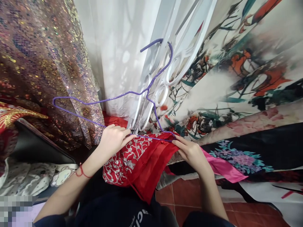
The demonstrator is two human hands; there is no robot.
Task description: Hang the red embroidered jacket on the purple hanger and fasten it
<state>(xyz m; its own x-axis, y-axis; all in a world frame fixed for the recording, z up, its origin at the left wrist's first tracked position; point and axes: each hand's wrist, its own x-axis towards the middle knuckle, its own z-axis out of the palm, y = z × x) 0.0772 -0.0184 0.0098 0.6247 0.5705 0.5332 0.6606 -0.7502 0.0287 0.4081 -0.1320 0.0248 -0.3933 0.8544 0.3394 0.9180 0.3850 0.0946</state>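
A purple wire hanger (pixel 123 95) is tilted in front of me, its hook pointing up and away. My left hand (pixel 115 137) is closed around the hanger's lower bar near the middle. At the hanger's right corner, my right hand (pixel 189 151) pinches the bar together with the edge of a red garment (pixel 151 171). Silver beaded embroidery covers the garment's left part, while plain red cloth hangs down toward my lap. The hanger's left corner sticks out bare, and part of the bar is hidden behind my left fingers.
A sequined gold-pink cloth (pixel 59 63) hangs at the left, beside a white curtain (pixel 125 41). White rings and frames (pixel 163 91) stand just behind the hanger. Floral printed fabric (pixel 227 82) fills the right, above a black embroidered cloth (pixel 255 148) and red floor tiles (pixel 187 192).
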